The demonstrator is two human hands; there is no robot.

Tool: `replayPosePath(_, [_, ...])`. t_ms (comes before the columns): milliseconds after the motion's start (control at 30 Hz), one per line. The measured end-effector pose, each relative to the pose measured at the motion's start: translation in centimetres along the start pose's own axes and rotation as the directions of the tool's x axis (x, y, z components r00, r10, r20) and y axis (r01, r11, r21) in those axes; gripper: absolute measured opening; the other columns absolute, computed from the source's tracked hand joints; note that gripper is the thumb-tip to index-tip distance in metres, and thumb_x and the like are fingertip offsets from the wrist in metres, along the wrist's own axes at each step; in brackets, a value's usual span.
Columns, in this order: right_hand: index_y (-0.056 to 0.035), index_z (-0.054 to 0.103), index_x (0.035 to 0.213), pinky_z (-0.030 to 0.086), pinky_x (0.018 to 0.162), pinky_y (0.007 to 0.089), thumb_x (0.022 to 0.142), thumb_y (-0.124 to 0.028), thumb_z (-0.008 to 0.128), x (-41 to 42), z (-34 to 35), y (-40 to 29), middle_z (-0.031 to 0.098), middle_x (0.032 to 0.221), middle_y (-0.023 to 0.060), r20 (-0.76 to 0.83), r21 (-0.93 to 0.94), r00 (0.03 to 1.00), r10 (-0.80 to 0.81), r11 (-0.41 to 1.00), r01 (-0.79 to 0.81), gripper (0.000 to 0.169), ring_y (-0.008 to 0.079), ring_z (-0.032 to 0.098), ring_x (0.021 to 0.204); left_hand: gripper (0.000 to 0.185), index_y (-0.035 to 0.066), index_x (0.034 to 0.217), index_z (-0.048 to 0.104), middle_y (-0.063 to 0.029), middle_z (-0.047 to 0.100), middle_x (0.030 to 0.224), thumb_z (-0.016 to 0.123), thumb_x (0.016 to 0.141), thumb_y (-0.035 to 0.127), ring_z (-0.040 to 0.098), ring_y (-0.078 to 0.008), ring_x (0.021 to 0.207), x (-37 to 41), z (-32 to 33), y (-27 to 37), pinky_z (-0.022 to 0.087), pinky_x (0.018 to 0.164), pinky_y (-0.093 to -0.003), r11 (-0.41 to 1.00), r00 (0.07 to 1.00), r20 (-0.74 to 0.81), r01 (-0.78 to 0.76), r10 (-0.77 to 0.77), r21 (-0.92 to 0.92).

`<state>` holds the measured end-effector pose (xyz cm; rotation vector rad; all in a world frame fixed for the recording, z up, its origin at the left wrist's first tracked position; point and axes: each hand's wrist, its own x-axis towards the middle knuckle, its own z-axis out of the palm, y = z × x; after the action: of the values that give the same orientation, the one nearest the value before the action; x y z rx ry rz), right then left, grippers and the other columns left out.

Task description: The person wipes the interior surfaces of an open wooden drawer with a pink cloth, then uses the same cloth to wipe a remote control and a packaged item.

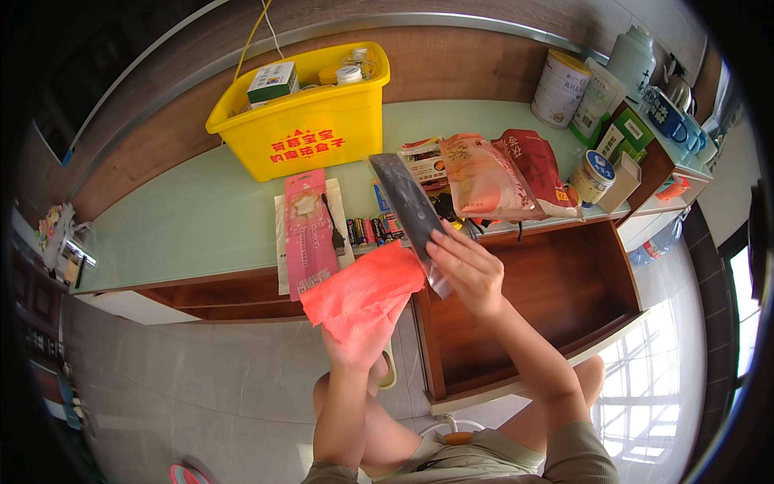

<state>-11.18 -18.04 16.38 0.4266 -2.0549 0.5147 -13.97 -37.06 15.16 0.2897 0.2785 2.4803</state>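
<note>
A coral-red cloth (369, 287) drapes over my left hand (357, 342), hiding its fingers. Beside it, my right hand (468, 269) grips a long black item in a clear plastic sleeve (408, 202), tilted above the counter's front edge. Under and behind these lie a pink package (305, 242), a short black USB cable (336, 233) and several batteries (372, 231) in a row. The open wooden drawer (520, 302) stands to the right, below my right hand; the part of its inside that shows is bare wood.
A yellow plastic bin (320, 133) with boxes and bottles stands at the counter's back. Pink and red pouches (484, 175) lie behind the drawer. Farther right are a large tin (559, 91), a lidded jar (592, 178) and a plastic bottle (659, 242). The pale green countertop (175, 218) extends left.
</note>
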Motion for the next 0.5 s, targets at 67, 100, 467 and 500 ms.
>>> replayPosePath(67, [-0.0046,0.065,0.099,0.052,0.082,0.0337,0.062,-0.003,0.066,-0.8,-0.9,-1.1,0.063,0.102,0.0122,-0.007,0.014,0.997,-0.078,0.997,0.078,0.037,0.0313,0.058,0.1,0.065,-0.001,0.132,0.028,-0.0162,0.029,0.138,0.042,0.087,0.044,0.025,-0.0322,0.129,0.0,-0.5,-0.1,0.017,0.108,-0.0448,1.0,0.999,0.044,0.022,-0.023,0.015])
replayPosePath(100, [-0.0047,0.065,0.098,0.052,0.082,0.0331,0.062,-0.003,0.067,-1.3,-1.3,-1.6,0.063,0.101,0.012,-0.012,0.022,0.993,-0.116,0.993,0.117,0.036,0.0311,0.059,0.099,0.069,-0.001,0.133,0.026,-0.0163,0.029,0.138,0.044,0.085,0.046,0.025,-0.0317,0.129,0.0,-0.6,-0.2,0.016,0.109,-0.0435,0.999,0.997,0.064,0.032,-0.033,0.024])
replayPosePath(467, [-0.0078,0.064,0.104,0.048,0.088,0.0323,0.067,-0.006,0.063,-4.9,-4.6,-5.9,0.059,0.111,0.0083,0.433,0.239,0.9,-0.036,0.968,-0.076,0.037,0.0274,0.051,0.112,0.042,0.007,0.11,0.049,-0.0043,0.057,0.105,0.048,0.087,0.042,0.055,-0.0165,0.091,0.5,-2.4,-3.3,0.044,0.081,-0.0301,0.972,0.984,-0.131,0.142,-0.118,0.188])
replayPosePath(500, [-0.0068,0.063,0.105,0.046,0.091,0.0335,0.066,-0.005,0.063,-4.7,-5.1,-6.1,0.058,0.113,0.0095,0.481,0.281,0.877,-0.01,0.949,-0.143,0.038,0.0281,0.049,0.115,0.04,0.007,0.11,0.049,-0.0048,0.056,0.105,0.048,0.088,0.041,0.055,-0.0167,0.09,0.5,-3.3,-3.5,0.044,0.08,-0.0303,0.967,0.987,-0.117,0.138,-0.115,0.216])
